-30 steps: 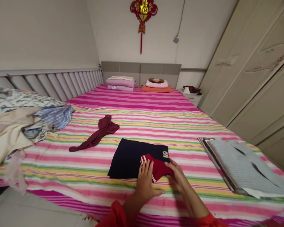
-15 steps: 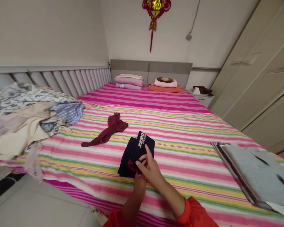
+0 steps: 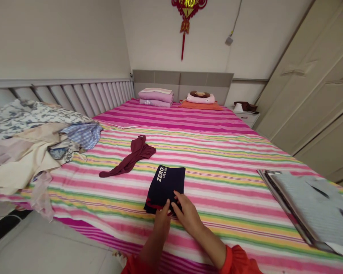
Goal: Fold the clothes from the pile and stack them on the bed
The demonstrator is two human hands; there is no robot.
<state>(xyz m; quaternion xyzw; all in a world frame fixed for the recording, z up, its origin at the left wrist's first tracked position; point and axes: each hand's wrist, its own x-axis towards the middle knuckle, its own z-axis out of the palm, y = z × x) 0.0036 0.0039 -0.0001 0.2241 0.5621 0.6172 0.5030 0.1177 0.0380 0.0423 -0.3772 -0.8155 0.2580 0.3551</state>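
Observation:
A navy garment (image 3: 171,180), folded into a small block, lies on the bed with white "ZERO" lettering near its far left corner. Some dark red shows along its near edge. My left hand (image 3: 162,220) is closed on that near edge, most of its fingers hidden beneath or behind the cloth. Close beside it, my right hand (image 3: 187,214) has its fingers bent over the near right corner, thumb and forefinger gripping the fabric. Farther back and to the left, a maroon garment (image 3: 133,156) lies crumpled and stretched out.
A heap of loose clothes (image 3: 42,140) spreads over the bed's left side. Flat folded clothes (image 3: 314,205) are stacked at the right. Folded bedding (image 3: 157,98) and a pink pillow (image 3: 200,99) sit by the headboard (image 3: 160,80). The striped sheet's front edge drops toward the tiled floor (image 3: 57,247).
The garment's lettered part has been laid over to the left and now lies flat. My right hand has drawn back from the top to the near edge.

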